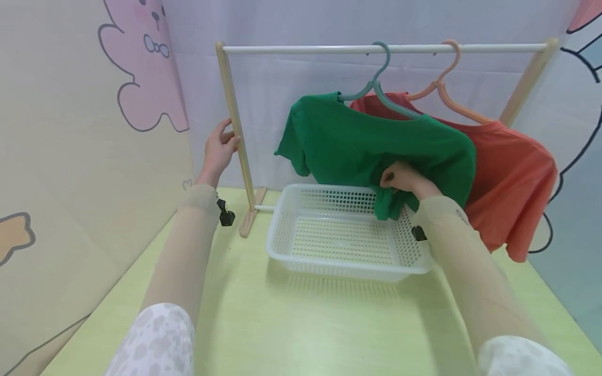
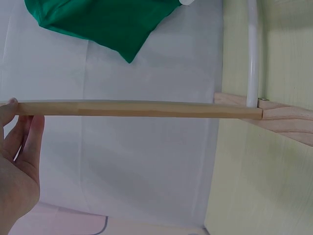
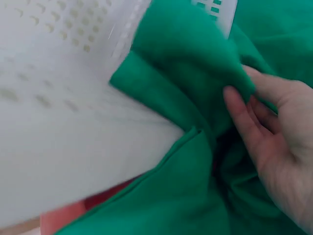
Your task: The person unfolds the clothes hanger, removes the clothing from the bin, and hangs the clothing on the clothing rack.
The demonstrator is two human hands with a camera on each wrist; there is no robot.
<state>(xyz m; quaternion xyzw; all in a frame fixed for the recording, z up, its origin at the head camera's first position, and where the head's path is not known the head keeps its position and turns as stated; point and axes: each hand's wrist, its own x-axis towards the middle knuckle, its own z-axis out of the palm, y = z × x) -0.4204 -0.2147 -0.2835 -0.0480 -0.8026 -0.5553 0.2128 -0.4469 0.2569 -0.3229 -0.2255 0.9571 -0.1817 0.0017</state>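
Note:
My left hand [image 1: 219,151] grips the left wooden post [image 1: 238,125] of a clothes rack, thumb on one side and fingers on the other. In the left wrist view that hand [image 2: 20,171] is at the left edge, with the post [image 2: 142,108] running across. A green T-shirt [image 1: 348,136] hangs from a teal hanger [image 1: 382,96] on the white rail. My right hand [image 1: 404,179] pinches a bunched fold near its lower front. Close up in the right wrist view, thumb and fingers of the right hand [image 3: 279,132] hold the green cloth [image 3: 186,63] over the basket rim.
A white perforated basket [image 1: 348,267] stands on the pale yellow table [image 1: 301,329] below the rack, and part of the green shirt hangs into it. Behind and right of that shirt, a red T-shirt [image 1: 517,172] hangs on an orange hanger [image 1: 463,111]. A cloth wall [image 1: 282,21] closes off the back.

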